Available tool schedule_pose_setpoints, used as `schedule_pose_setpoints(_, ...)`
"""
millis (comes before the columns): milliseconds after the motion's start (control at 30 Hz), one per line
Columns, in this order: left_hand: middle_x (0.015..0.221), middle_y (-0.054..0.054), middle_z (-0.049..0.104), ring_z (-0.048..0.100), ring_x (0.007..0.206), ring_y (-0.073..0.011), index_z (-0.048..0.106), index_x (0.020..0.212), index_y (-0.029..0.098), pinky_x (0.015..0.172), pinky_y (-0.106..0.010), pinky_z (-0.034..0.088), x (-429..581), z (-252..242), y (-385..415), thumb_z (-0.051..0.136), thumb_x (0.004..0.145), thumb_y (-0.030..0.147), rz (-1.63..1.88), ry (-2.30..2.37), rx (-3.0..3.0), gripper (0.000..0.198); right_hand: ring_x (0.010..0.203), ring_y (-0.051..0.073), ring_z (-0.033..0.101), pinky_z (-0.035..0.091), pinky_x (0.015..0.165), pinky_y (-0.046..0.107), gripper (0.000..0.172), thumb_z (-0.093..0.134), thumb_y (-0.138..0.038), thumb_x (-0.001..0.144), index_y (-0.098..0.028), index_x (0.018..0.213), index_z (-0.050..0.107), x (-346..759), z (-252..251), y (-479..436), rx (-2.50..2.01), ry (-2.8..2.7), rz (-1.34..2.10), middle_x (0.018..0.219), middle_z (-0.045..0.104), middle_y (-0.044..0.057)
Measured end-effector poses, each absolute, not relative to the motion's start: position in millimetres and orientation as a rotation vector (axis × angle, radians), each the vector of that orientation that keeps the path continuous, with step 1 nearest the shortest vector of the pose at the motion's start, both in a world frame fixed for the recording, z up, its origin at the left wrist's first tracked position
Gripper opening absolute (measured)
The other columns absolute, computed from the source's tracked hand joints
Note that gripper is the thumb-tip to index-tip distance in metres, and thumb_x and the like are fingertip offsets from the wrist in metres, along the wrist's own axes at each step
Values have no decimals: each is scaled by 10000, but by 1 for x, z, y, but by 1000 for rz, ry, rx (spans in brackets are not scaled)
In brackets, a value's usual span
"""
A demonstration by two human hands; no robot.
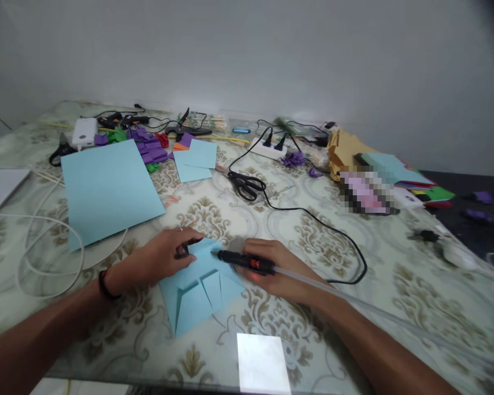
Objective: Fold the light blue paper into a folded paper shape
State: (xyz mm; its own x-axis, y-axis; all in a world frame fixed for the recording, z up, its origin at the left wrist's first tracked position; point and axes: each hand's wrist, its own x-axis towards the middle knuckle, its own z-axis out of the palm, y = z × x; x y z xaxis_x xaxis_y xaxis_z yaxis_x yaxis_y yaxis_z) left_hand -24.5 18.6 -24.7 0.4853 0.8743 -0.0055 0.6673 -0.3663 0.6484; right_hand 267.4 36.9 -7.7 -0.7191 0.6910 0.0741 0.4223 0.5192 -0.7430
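A folded light blue paper (pixel 195 293) with cut or folded flaps lies on the patterned table in front of me. My left hand (pixel 167 255) is at its upper left edge, thumb and fingers closed on the paper's edge. My right hand (pixel 267 266) grips a black glue gun (pixel 247 261) with a red part. The gun's tip is on or just above the upper part of the paper, and a clear glue stick (pixel 333 288) runs back from it over my right forearm.
A large blue sheet (pixel 111 192) and white cable lie left. Behind are small blue squares (pixel 195 159), scissors (pixel 247 186), purple paper pieces (pixel 148 145) and a power strip (pixel 268 148) with a black cord. A phone (pixel 364 192) and coloured papers lie right.
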Motion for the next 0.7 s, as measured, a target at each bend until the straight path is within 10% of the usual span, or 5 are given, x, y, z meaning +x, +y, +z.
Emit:
schedule_pose_setpoints(367,1077,-78,733,702,860,-197,583,1345,183,825,-325,570,-41,-20,22,698,863,253,386,1159,2170,501,562,148,507,368,495,268,373,691,-574,873,-214,812,615,306,-9,68,-1444,-2148,975,664,585,-18)
schedule_pose_setpoints(700,1097,-101,681,640,924,-193,576,1345,175,865,-327,522,-40,6,23,496,982,171,537,799,2181,372,807,220,641,490,723,318,249,707,-403,835,-210,985,662,330,-16,92,-1336,-2249,597,938,689,50)
